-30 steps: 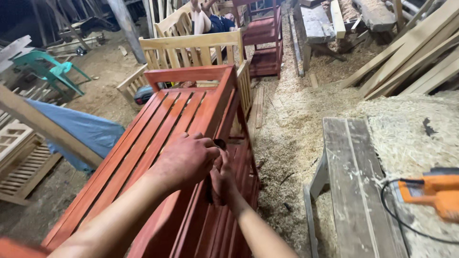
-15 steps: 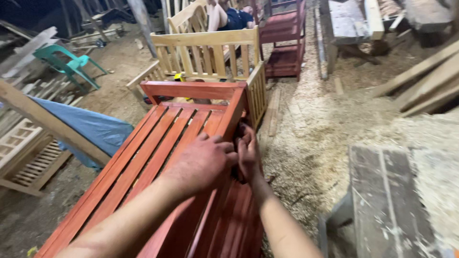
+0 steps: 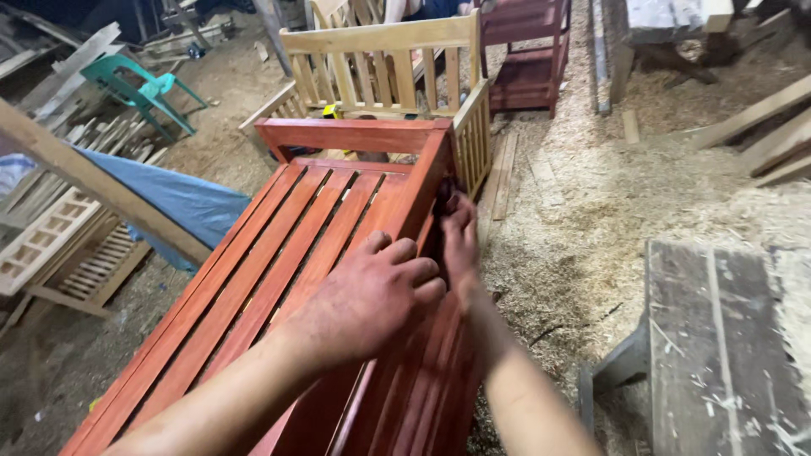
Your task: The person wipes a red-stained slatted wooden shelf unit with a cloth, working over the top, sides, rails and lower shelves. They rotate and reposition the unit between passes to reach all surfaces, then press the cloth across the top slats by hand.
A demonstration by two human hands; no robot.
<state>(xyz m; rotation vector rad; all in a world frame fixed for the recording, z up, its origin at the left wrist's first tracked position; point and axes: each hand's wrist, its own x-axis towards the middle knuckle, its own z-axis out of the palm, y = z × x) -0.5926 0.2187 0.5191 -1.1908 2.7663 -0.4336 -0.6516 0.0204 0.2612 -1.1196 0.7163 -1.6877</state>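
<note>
A red-stained slatted wooden frame (image 3: pixel 296 245) lies lengthwise in front of me on the sawdust floor. My left hand (image 3: pixel 372 291) rests palm down on its right top rail, fingers curled over the edge. My right hand (image 3: pixel 460 241) presses against the outer side of that same rail, a little farther along, with its fingers toward a small dark object; that object is mostly hidden and I cannot tell whether the hand holds it. Both hands are stained dark red.
An unpainted slatted frame (image 3: pixel 389 67) stands past the red one, with a dark red shelf unit (image 3: pixel 528 59) behind it. A green plastic chair (image 3: pixel 139 84), a blue tarp (image 3: pixel 182 203) and a leaning plank (image 3: pixel 93 181) are at left. A grey bench (image 3: pixel 718 338) stands at right.
My view has moved forward and left, so the orange power tool and bench top have slid out at right. My right hand has slid farther along the rail; the left stays on top.
</note>
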